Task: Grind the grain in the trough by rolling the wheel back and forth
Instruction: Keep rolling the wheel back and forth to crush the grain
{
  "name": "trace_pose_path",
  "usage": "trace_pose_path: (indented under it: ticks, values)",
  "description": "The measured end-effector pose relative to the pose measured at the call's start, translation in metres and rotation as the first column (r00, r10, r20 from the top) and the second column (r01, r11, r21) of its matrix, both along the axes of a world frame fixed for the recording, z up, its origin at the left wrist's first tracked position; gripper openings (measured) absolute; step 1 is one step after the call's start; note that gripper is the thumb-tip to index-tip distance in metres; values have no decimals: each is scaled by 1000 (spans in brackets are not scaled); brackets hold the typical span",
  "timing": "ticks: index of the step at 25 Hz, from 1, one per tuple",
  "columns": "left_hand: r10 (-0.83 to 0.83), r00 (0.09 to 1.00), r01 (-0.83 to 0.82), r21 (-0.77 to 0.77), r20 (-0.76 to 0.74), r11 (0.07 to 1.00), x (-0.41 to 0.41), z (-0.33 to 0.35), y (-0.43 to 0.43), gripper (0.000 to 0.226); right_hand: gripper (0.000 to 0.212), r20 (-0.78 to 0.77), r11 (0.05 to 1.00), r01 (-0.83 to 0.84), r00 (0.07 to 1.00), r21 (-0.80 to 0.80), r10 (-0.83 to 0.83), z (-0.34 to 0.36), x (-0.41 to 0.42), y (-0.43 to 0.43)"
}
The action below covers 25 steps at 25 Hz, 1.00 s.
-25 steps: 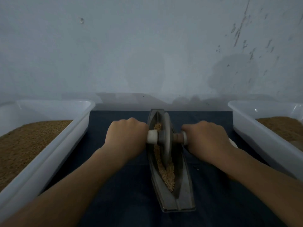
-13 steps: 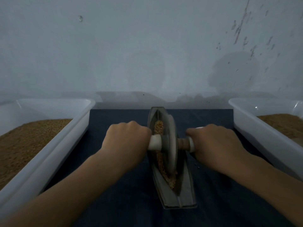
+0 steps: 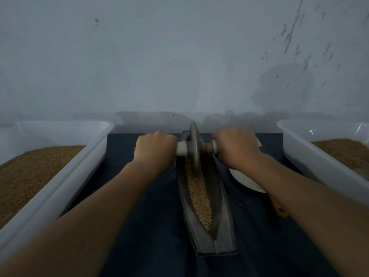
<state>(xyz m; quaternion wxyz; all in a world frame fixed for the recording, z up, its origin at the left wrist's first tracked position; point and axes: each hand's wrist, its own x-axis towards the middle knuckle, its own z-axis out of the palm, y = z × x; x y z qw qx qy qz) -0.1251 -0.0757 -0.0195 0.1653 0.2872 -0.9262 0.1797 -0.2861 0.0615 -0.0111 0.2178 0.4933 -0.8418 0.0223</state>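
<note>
A narrow boat-shaped metal trough [image 3: 223, 222] lies lengthwise on a dark blue cloth, and pale brown grain [image 3: 199, 194] fills its groove. A grey metal wheel [image 3: 194, 145] stands upright at the trough's far end. Its axle handle runs left to right, with a white sleeve on each side. My left hand [image 3: 154, 150] grips the left end of the handle. My right hand [image 3: 235, 148] grips the right end. Both arms reach forward.
A white plastic tub [image 3: 65, 182] of brown grain stands at the left, and another white tub [image 3: 319, 166] at the right. Under my right forearm lies a white dish [image 3: 245, 180], with a yellow object [image 3: 279, 208] beside it. A grey wall rises close behind.
The wheel rolled toward me to mid-trough, then away to the far end. Both hands went with it, and the grain in the near half is uncovered.
</note>
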Motion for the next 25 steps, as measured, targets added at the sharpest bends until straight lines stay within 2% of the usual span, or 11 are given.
trace_pose_path:
  ticks: [3, 7, 8, 14, 17, 21, 25]
  values:
    - [-46, 998, 47, -11, 40, 999, 29, -6, 27, 9, 37, 28, 999, -33, 999, 33, 32, -7, 21, 42]
    - [-82, 994, 88, -79, 75, 993, 61, -9, 54, 30, 45, -28, 997, -50, 998, 55, 51, -12, 45, 89]
    - [-86, 993, 92, -81, 79, 992, 60, -8, 53, 28, 46, -24, 997, -45, 999, 58, 47, -12, 45, 90]
    - [-30, 999, 32, -84, 23, 996, 6, 0, 11, 6, 19, 45, 999, 38, 998, 4, -38, -12, 9, 22]
    - [-7, 1000, 8, -50, 30, 999, -6, 7, -2, 8, 9, 38, 999, 42, 998, 7, -42, -5, -3, -3]
    - [-52, 997, 56, -60, 63, 997, 23, -1, 26, 9, 34, 30, 999, -25, 999, 20, 24, -14, 16, 40]
    - [-68, 994, 75, -85, 82, 993, 61, -8, 58, 39, 39, -32, 997, -52, 998, 63, 54, -13, 41, 89]
